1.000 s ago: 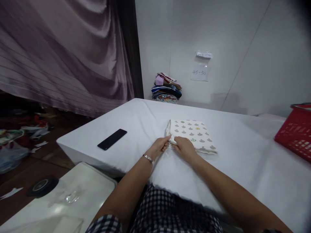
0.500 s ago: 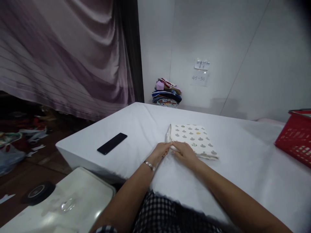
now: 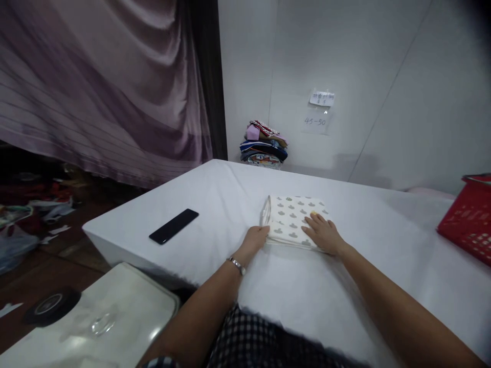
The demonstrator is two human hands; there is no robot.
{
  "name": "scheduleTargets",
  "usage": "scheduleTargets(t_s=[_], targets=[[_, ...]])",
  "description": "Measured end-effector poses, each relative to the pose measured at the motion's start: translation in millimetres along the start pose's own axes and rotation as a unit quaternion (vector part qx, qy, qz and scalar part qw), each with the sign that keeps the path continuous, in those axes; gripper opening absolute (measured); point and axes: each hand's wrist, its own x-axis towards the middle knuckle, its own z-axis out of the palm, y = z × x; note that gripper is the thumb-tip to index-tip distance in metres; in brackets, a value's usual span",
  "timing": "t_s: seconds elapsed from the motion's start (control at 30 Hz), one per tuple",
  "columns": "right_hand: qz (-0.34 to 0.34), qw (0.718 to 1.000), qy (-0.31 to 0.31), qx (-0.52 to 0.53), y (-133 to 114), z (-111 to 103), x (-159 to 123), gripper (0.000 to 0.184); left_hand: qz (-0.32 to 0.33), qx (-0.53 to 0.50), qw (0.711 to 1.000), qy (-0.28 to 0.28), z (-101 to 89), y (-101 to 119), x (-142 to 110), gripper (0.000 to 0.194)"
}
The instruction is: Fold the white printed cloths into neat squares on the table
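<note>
A folded white cloth with a grey pattern (image 3: pixel 289 215) lies on the white table (image 3: pixel 368 255) in front of me. My left hand (image 3: pixel 255 241) rests at the cloth's near left corner, fingers curled against its edge. My right hand (image 3: pixel 323 232) lies flat on top of the cloth's right part, fingers stretched out and apart. A metal bracelet sits on my left wrist.
A black phone (image 3: pixel 174 226) lies on the table's left part. A red basket (image 3: pixel 466 217) stands at the right edge. A stack of folded clothes (image 3: pixel 264 144) sits by the far wall. A white lidded box (image 3: pixel 95 317) with a tape roll (image 3: pixel 49 306) is at lower left.
My right hand has left the cloth's near left corner and moved right, now lying flat on the cloth. The left hand stays at the corner.
</note>
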Motion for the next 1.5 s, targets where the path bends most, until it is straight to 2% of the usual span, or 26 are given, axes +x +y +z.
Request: scheduleTargets(t_s=[0.13,0.2,0.27,0.33,0.4,0.47,0.5,0.57,0.67,0.8,0.9,1.0,1.07,1.13,1.27,1.4,1.5], targets=[[-0.004,1.0,0.001,0.008,-4,-1,-1,0.055,0.031,0.104,0.994,-0.001,-13.9,8,-2,0.04],[-0.007,1.0,0.004,0.009,-4,0,0,0.055,0.05,0.197,0.979,0.027,-20.7,20,-4,0.037],[-0.007,1.0,0.008,0.006,-5,0,0,0.055,0.095,0.322,0.937,0.091,-20.6,35,-8,0.034],[-0.003,1.0,0.012,0.001,-5,1,1,0.055,0.176,0.415,0.881,0.141,-10.3,51,-10,0.033],[-0.001,1.0,0.014,-0.007,-7,1,1,0.055,0.277,0.442,0.845,0.117,7.3,62,-9,0.032],[0.0,1.0,0.015,-0.013,-7,2,0,0.054,0.346,0.443,0.825,0.055,24.9,63,0,0.036],[0.0,1.0,0.016,-0.012,-7,3,0,0.054,0.342,0.442,0.828,0.044,31.4,61,6,0.042],[0.002,1.0,0.02,-0.004,-7,6,-1,0.054,0.249,0.442,0.862,0.006,38.0,51,21,0.057],[0.0,1.0,0.024,0.01,-5,8,-3,0.055,0.189,0.423,0.885,-0.029,36.2,34,39,0.074],[-0.009,1.0,-0.007,0.026,-7,-3,1,0.057,0.176,0.42,0.889,-0.041,32.7,29,43,0.077],[-0.011,0.998,-0.039,0.041,-10,-18,17,0.058,0.169,0.422,0.889,-0.046,34.0,31,41,0.076],[-0.004,1.0,-0.001,0.028,-8,-24,44,0.062,0.167,0.419,0.891,-0.047,34.6,32,40,0.076],[0.013,1.0,0.018,0.02,-3,-19,63,0.064,0.165,0.412,0.895,-0.053,33.6,31,41,0.077],[0.036,0.999,0.001,0.019,5,-9,77,0.066,0.162,0.403,0.899,-0.058,31.7,29,40,0.078],[0.052,0.998,-0.012,0.016,15,10,88,0.067,0.158,0.398,0.902,-0.06,28.9,29,37,0.077],[0.044,0.999,0.006,0.004,16,14,88,0.066,0.163,0.432,0.886,-0.048,33.5,49,42,0.074],[0.04,0.999,0.017,0.003,15,12,88,0.066,0.222,0.445,0.868,-0.011,39.9,68,62,0.072]])
